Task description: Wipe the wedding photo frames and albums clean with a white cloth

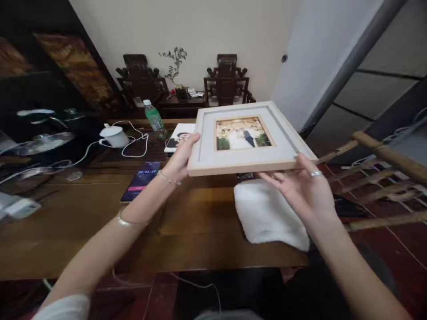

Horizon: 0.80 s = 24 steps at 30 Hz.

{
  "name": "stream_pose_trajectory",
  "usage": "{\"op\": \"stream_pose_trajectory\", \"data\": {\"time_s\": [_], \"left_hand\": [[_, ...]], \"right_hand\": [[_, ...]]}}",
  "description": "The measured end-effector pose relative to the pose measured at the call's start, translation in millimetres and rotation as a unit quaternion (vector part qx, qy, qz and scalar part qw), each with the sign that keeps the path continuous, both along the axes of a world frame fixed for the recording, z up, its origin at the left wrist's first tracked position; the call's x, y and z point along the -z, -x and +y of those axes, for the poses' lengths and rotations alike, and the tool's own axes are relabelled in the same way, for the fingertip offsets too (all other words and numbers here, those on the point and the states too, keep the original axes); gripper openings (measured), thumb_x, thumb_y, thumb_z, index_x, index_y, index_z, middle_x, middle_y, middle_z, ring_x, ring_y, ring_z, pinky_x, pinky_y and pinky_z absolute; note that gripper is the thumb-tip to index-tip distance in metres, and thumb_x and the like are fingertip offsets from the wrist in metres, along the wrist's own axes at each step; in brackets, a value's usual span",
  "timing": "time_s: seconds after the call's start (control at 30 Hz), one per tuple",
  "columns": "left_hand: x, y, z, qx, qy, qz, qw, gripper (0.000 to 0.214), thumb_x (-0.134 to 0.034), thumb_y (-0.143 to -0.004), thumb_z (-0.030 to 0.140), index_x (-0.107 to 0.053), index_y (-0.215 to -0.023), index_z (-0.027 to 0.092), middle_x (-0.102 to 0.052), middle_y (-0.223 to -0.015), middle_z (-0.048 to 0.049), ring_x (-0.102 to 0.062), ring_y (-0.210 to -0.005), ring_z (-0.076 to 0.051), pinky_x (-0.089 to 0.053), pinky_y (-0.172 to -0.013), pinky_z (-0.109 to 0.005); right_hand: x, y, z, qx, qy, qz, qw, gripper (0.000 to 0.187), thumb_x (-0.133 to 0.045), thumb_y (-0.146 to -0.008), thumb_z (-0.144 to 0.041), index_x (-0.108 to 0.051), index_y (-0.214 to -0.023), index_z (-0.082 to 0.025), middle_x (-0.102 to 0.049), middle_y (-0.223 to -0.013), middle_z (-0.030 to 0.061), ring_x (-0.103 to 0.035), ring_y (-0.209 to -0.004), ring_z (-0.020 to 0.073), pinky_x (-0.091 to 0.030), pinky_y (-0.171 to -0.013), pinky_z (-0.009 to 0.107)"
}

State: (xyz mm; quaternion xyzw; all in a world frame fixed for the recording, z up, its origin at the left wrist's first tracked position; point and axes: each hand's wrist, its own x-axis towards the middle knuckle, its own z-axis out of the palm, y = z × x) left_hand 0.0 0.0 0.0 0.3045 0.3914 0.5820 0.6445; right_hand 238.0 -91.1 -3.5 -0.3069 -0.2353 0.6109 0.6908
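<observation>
Looks like a home sitting room: carved chairs [227, 82] are standing upper centre, potted plant [182, 92] is sitting between them, lidded cup [115, 137] is resting centre-left, framed photo [244, 133] is showing mid-frame.

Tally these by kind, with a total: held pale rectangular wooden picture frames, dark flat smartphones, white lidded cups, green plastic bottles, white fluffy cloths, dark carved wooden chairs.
Held pale rectangular wooden picture frame: 1
Dark flat smartphone: 1
White lidded cup: 1
Green plastic bottle: 1
White fluffy cloth: 1
Dark carved wooden chairs: 2
Total: 7
</observation>
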Motion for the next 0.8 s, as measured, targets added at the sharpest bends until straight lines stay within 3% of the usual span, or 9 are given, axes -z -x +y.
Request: {"op": "stream_pose_trajectory", "data": {"time_s": [0.13, 0.27, 0.37, 0.47, 0.6, 0.8], "left_hand": [[14.6, -28, 19, 0.016, -0.012, 0.006, 1.000, 0.020, -0.052, -0.090, 0.016, -0.067, -0.100, 0.008, -0.075, -0.082, -0.0094, -0.072, -0.078, -0.020, -0.056, -0.083, -0.030], [27.1, -45, 34, 0.054, 0.004, -0.007, 0.999, 0.020, -0.055, -0.089, 0.019, -0.066, -0.103, 0.009, -0.074, -0.087, -0.0106, -0.072, -0.082, -0.020, -0.055, -0.085, -0.030], [43.5, -49, 36, 0.129, 0.051, -0.047, 0.989, 0.026, -0.053, -0.091, 0.030, -0.063, -0.109, 0.013, -0.073, -0.094, -0.0116, -0.071, -0.087, -0.024, -0.056, -0.083, -0.036], [66.9, -53, 34, 0.182, 0.141, -0.096, 0.968, 0.040, -0.051, -0.090, 0.036, -0.056, -0.120, 0.010, -0.067, -0.109, -0.0194, -0.067, -0.100, -0.030, -0.056, -0.083, -0.042], [85.6, -63, 42, 0.078, 0.224, -0.138, 0.962, 0.047, -0.053, -0.089, 0.027, -0.044, -0.132, 0.010, -0.058, -0.121, -0.0214, -0.062, -0.111, -0.028, -0.057, -0.083, -0.036], [80.0, -78, 69, -0.014, 0.216, -0.147, 0.965, 0.030, -0.054, -0.088, 0.012, -0.055, -0.117, 0.015, -0.062, -0.108, -0.0133, -0.066, -0.091, -0.018, -0.056, -0.077, -0.029]], "right_hand": [[8.5, -20, 23, 0.048, 0.069, 0.016, 0.996, 0.019, -0.059, -0.081, -0.026, -0.058, -0.100, -0.025, -0.066, -0.114, 0.0066, -0.062, -0.108, 0.0291, -0.055, -0.084, 0.056], [19.9, -36, 43, 0.055, 0.115, 0.038, 0.991, 0.029, -0.055, -0.074, -0.012, -0.056, -0.101, -0.023, -0.067, -0.106, 0.0055, -0.064, -0.103, 0.0260, -0.056, -0.083, 0.052], [28.8, -47, 55, 0.055, 0.116, 0.062, 0.990, 0.035, -0.052, -0.072, -0.010, -0.054, -0.104, -0.023, -0.066, -0.105, 0.0063, -0.063, -0.106, 0.0263, -0.058, -0.080, 0.049], [34.5, -58, 65, 0.080, 0.128, 0.070, 0.986, 0.039, -0.051, -0.071, -0.010, -0.053, -0.108, -0.021, -0.065, -0.107, 0.0086, -0.061, -0.109, 0.0271, -0.059, -0.079, 0.047], [32.3, -65, 72, 0.103, 0.104, 0.059, 0.987, 0.043, -0.049, -0.071, -0.008, -0.053, -0.112, -0.019, -0.065, -0.111, 0.0091, -0.059, -0.112, 0.0265, -0.057, -0.083, 0.049], [22.8, -67, 76, 0.107, 0.095, 0.034, 0.989, 0.038, -0.045, -0.074, -0.008, -0.055, -0.109, -0.019, -0.065, -0.111, 0.0093, -0.058, -0.114, 0.0280, -0.060, -0.076, 0.047]]}}
